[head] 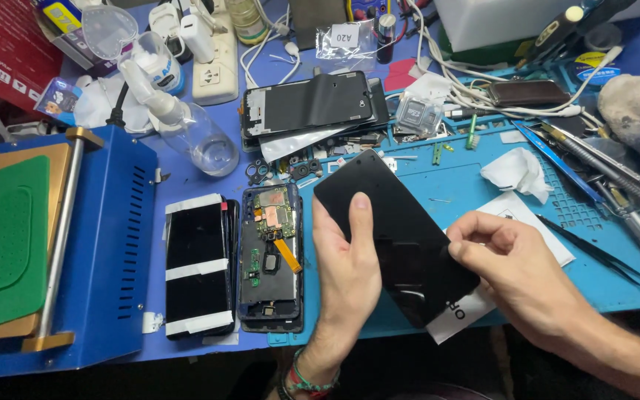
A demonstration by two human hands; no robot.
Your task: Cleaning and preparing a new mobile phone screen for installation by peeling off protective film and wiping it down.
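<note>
My left hand (pixel 346 270) holds a black phone screen panel (pixel 394 230) tilted above the blue work mat (pixel 468 185), thumb lying on its glossy face. My right hand (pixel 509 255) pinches the panel's right edge with fingertips, near a white film tab (pixel 457 317) that sticks out from under the lower end. To the left of my left hand lies an opened phone body (pixel 270 259) with its circuit board and an orange flex cable exposed. Beside that lies another black screen (pixel 198 267) strapped with white tape strips.
A blue heating machine (pixel 105 252) with a green pad stands at the left. A clear spray bottle (pixel 187 122), a power strip (pixel 215 63), stacked phone parts (pixel 309 107), small screws, a crumpled tissue (pixel 516 172), tweezers (pixel 598 252) and several tools at the right crowd the table.
</note>
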